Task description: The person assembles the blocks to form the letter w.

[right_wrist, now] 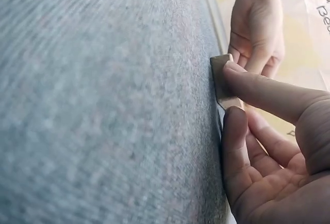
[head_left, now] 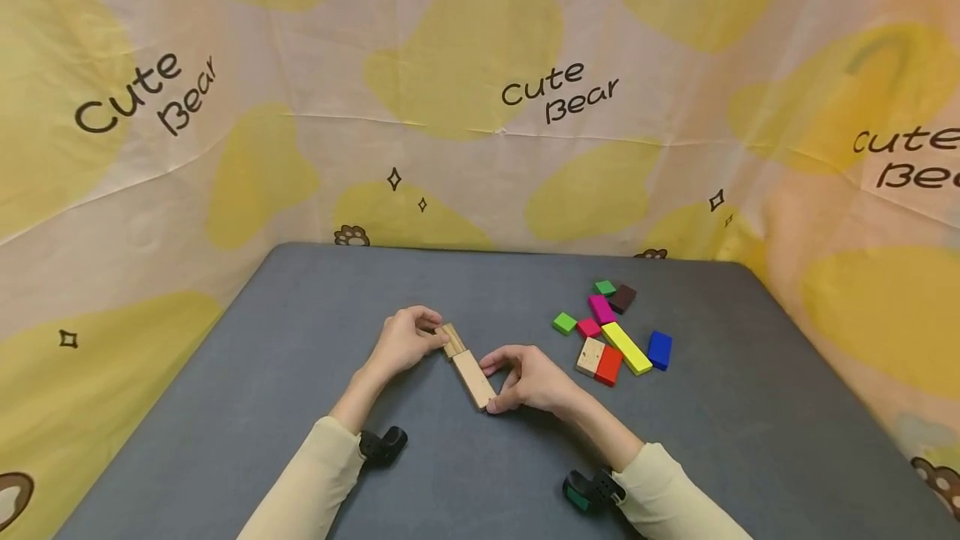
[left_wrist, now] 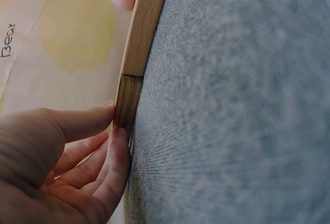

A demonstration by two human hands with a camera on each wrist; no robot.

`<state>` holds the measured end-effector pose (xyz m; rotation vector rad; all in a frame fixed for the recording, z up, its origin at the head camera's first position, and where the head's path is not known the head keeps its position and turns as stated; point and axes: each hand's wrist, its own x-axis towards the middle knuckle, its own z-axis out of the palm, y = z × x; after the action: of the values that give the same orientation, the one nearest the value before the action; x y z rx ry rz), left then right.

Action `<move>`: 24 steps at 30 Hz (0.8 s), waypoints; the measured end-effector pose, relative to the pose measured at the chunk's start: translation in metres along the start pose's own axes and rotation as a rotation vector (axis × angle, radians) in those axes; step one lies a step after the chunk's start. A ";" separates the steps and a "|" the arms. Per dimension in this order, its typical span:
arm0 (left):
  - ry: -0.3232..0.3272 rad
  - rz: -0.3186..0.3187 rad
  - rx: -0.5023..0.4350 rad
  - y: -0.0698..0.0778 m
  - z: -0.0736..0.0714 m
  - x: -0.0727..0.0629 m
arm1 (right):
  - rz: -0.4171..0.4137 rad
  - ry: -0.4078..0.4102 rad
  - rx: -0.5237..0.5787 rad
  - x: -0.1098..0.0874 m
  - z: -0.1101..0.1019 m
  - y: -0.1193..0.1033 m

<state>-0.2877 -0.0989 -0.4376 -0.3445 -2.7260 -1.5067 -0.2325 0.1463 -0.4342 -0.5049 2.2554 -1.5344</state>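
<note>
Two pale wooden blocks lie end to end on the grey table in the head view. The farther, shorter one, a lined wooden block, has fine dark lines along its side in the left wrist view. My left hand pinches it between thumb and fingers. The nearer piece is a longer plain wooden block, its end touching the lined one. My right hand holds this block, with the thumb at its near end and the fingers along its right side.
On the right lie several coloured blocks: a yellow bar, a blue block, a red block beside a speckled wooden one, and a dark brown block. Patterned cloth walls surround the grey table.
</note>
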 end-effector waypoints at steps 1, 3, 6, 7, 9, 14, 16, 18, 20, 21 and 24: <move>0.003 -0.002 -0.001 0.000 0.000 0.000 | -0.005 -0.007 0.004 0.001 0.000 0.000; 0.005 -0.006 -0.002 0.000 0.001 0.001 | -0.009 -0.014 0.011 0.003 0.002 -0.001; 0.005 -0.002 0.002 0.000 0.002 0.002 | -0.009 -0.011 0.018 0.006 0.005 -0.002; 0.002 0.001 0.004 0.000 0.002 0.002 | -0.006 -0.006 0.021 0.006 0.006 -0.002; -0.003 0.000 0.018 0.000 0.002 0.002 | -0.001 0.007 0.025 0.006 0.008 -0.003; -0.041 -0.013 0.031 0.002 0.000 0.001 | -0.014 0.031 0.029 0.007 0.013 -0.003; -0.055 -0.021 0.026 0.003 -0.001 0.001 | -0.018 0.037 0.027 0.008 0.014 -0.003; -0.061 -0.023 0.024 0.003 -0.002 0.001 | -0.020 0.041 0.021 0.009 0.016 -0.004; -0.064 -0.032 0.023 0.002 -0.003 0.001 | -0.018 0.043 0.007 0.009 0.017 -0.004; -0.066 -0.037 0.021 0.002 -0.004 0.001 | -0.017 0.043 0.004 0.010 0.018 -0.005; -0.071 -0.043 0.016 -0.001 -0.005 0.000 | -0.007 0.041 -0.010 0.011 0.020 -0.004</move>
<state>-0.2888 -0.1032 -0.4360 -0.3477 -2.8164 -1.5108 -0.2319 0.1240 -0.4380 -0.4893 2.2951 -1.5519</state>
